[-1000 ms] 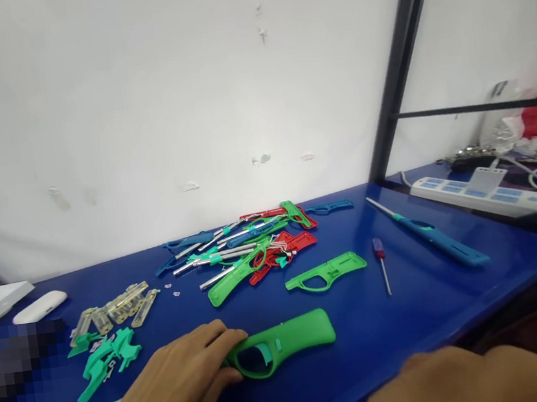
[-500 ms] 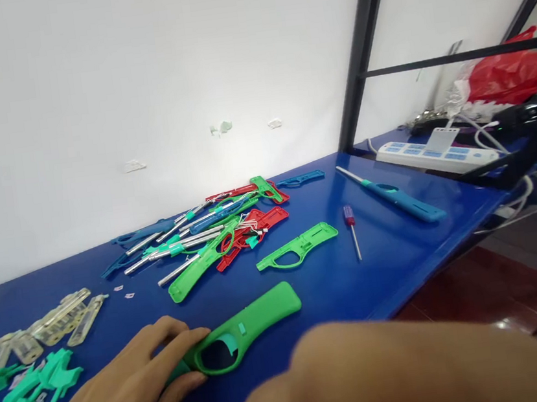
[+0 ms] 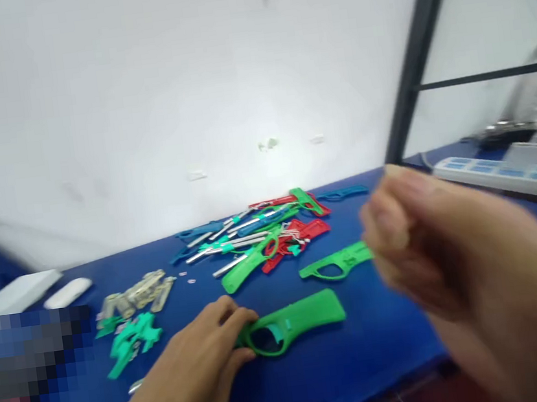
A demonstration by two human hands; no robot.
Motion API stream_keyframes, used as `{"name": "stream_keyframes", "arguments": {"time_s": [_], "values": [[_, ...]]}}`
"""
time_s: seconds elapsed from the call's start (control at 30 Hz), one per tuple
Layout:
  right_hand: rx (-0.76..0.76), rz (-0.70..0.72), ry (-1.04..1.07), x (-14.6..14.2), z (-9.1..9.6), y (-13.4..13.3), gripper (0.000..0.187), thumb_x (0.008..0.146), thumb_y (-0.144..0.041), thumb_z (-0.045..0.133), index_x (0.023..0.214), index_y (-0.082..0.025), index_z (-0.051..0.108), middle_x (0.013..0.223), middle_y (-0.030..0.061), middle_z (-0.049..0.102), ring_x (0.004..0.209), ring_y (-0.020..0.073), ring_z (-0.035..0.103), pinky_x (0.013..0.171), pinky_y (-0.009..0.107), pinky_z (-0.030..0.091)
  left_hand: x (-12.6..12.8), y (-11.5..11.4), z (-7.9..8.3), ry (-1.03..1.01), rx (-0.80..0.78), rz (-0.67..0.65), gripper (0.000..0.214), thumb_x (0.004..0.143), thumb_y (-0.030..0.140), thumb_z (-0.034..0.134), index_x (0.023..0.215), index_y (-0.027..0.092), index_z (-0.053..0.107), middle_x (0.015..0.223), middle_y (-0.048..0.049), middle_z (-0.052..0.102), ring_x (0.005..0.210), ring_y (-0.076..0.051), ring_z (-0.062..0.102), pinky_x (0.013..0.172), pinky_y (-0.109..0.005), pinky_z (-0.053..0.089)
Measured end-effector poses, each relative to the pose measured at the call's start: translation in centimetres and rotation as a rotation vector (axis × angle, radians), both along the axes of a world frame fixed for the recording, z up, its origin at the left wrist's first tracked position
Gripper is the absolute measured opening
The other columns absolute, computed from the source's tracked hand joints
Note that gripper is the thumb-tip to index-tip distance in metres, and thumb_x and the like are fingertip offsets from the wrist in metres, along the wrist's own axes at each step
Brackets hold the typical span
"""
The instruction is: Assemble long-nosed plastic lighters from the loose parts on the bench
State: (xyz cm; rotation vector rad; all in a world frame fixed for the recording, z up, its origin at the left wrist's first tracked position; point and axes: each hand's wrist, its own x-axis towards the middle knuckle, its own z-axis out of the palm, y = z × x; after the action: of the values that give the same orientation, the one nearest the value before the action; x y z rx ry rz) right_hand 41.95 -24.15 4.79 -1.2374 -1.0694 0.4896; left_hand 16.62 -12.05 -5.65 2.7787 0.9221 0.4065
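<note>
My left hand [image 3: 213, 351] grips the nozzle end of a green stick lighter [image 3: 312, 316] lying on the blue table, thumb and fingers closed round it. A short metal tip [image 3: 135, 387] shows on the other side of that wrist. My right hand [image 3: 443, 271] is raised close to the camera at the right, blurred, with its fingers curled tight; whatever may be in them is hidden. Partly behind it lies an open green lighter shell half [image 3: 335, 264]. Beyond, a heap holds red, green and blue shell parts [image 3: 249, 262] with metal tubes.
Teal plastic pieces [image 3: 136, 338] and clear fuel tanks [image 3: 138, 294] lie left of my left hand. Farther left are a white box [image 3: 20, 293] and a white rounded object [image 3: 68, 293]. A dark metal frame [image 3: 412, 98] and a power strip [image 3: 500, 172] stand at the right.
My right hand has risen from the bottom edge to the right side. The view has swung left, bringing in the white items. My left hand still grips the green lighter.
</note>
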Motion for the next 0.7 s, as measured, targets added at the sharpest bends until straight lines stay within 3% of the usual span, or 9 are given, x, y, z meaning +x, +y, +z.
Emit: {"name": "stream_keyframes", "arguments": {"time_s": [0.1, 0.13, 0.2, 0.27, 0.33, 0.37, 0.43, 0.57, 0.7], "values": [[-0.018, -0.147, -0.188, 1.7, 0.5, -0.1, 0.036, 0.100, -0.062, 0.056, 0.087, -0.030, 0.067, 0.059, -0.0021, 0.046, 0.045, 0.0153, 0.040, 0.036, 0.027, 0.031, 1.2, -1.5, 3.4, 0.070, -0.047, 0.002, 0.036, 0.101, 0.013, 0.057, 0.130, 0.033, 0.063, 0.132, -0.0032, 0.064, 0.110, -0.022, 0.069, 0.096, -0.035, 0.056], [-0.040, -0.176, -0.310, 2.3, -0.2, 0.2, 0.037, 0.099, -0.064, 0.056, 0.089, -0.030, 0.069, 0.058, -0.0020, 0.050, 0.043, 0.0150, 0.041, 0.036, 0.028, 0.033, 1.5, -2.0, 4.1, 0.103, -0.071, 0.011, 0.031, 0.102, 0.012, 0.056, 0.125, 0.031, 0.064, 0.128, -0.0030, 0.064, 0.108, -0.022, 0.068, 0.094, -0.034, 0.056], [-0.109, -0.219, -0.520, 3.1, -2.0, 1.0, 0.046, 0.098, -0.070, 0.051, 0.089, -0.030, 0.073, 0.059, 0.0005, 0.058, 0.050, 0.0187, 0.055, 0.044, 0.030, 0.043, 1.9, -2.8, 5.0, 0.135, -0.069, 0.040, 0.025, 0.102, 0.008, 0.053, 0.115, 0.027, 0.063, 0.121, -0.0031, 0.063, 0.104, -0.021, 0.066, 0.090, -0.033, 0.055], [-0.251, -0.188, -0.673, 3.4, -4.0, 1.8, 0.046, 0.095, -0.071, 0.053, 0.102, -0.032, 0.077, 0.075, 0.0030, 0.074, 0.061, 0.0241, 0.069, 0.052, 0.033, 0.053, 2.2, -3.2, 5.3, 0.134, -0.017, 0.040, 0.029, 0.100, 0.002, 0.050, 0.114, 0.026, 0.060, 0.121, -0.0043, 0.061, 0.106, -0.022, 0.063, 0.092, -0.035, 0.054], [-0.294, -0.095, -0.801, 3.4, -5.7, 2.4, 0.042, 0.090, -0.067, 0.061, 0.110, -0.033, 0.079, 0.098, 0.0054, 0.082, 0.080, 0.0312, 0.078, 0.071, 0.042, 0.062, 2.4, -3.3, 5.2, 0.138, 0.009, 0.017, 0.033, 0.098, -0.002, 0.048, 0.114, 0.025, 0.058, 0.122, -0.0047, 0.061, 0.108, -0.024, 0.061, 0.096, -0.040, 0.053], [-0.281, -0.036, -0.844, 3.3, -6.3, 2.6, 0.038, 0.089, -0.060, 0.065, 0.112, -0.034, 0.080, 0.112, 0.0059, 0.082, 0.099, 0.0352, 0.078, 0.089, 0.049, 0.062, 2.5, -3.3, 5.1, 0.142, 0.008, 0.004, 0.033, 0.098, -0.003, 0.049, 0.114, 0.025, 0.057, 0.122, -0.0046, 0.061, 0.110, -0.024, 0.060, 0.098, -0.042, 0.052], [-0.321, 0.120, -0.910, 3.0, -6.9, 3.0, 0.033, 0.086, -0.049, 0.072, 0.114, -0.036, 0.081, 0.124, 0.0052, 0.080, 0.117, 0.0379, 0.074, 0.102, 0.056, 0.058, 2.6, -3.4, 5.0, 0.154, -0.010, -0.021, 0.031, 0.099, -0.001, 0.053, 0.116, 0.024, 0.057, 0.123, -0.0048, 0.062, 0.115, -0.025, 0.060, 0.104, -0.045, 0.050], [-0.471, 0.350, -1.025, 2.6, -6.6, 3.5, 0.030, 0.080, -0.022, 0.076, 0.106, -0.035, 0.083, 0.117, 0.0036, 0.083, 0.115, 0.0360, 0.076, 0.097, 0.051, 0.063, 2.7, -3.8, 5.1, 0.181, -0.031, -0.047, 0.026, 0.101, 0.009, 0.062, 0.122, 0.024, 0.060, 0.123, -0.0057, 0.065, 0.122, -0.027, 0.060, 0.111, -0.047, 0.048], [-0.457, 0.360, -1.061, 2.9, -7.0, 4.0, 0.041, 0.069, -0.013, 0.077, 0.101, -0.036, 0.083, 0.112, 0.0015, 0.084, 0.108, 0.0348, 0.079, 0.086, 0.044, 0.067, 1.9, -3.5, 5.9, 0.160, -0.050, -0.030, 0.014, 0.104, 0.022, 0.064, 0.118, 0.024, 0.066, 0.116, -0.0044, 0.069, 0.111, -0.024, 0.066, 0.096, -0.037, 0.053]]}}
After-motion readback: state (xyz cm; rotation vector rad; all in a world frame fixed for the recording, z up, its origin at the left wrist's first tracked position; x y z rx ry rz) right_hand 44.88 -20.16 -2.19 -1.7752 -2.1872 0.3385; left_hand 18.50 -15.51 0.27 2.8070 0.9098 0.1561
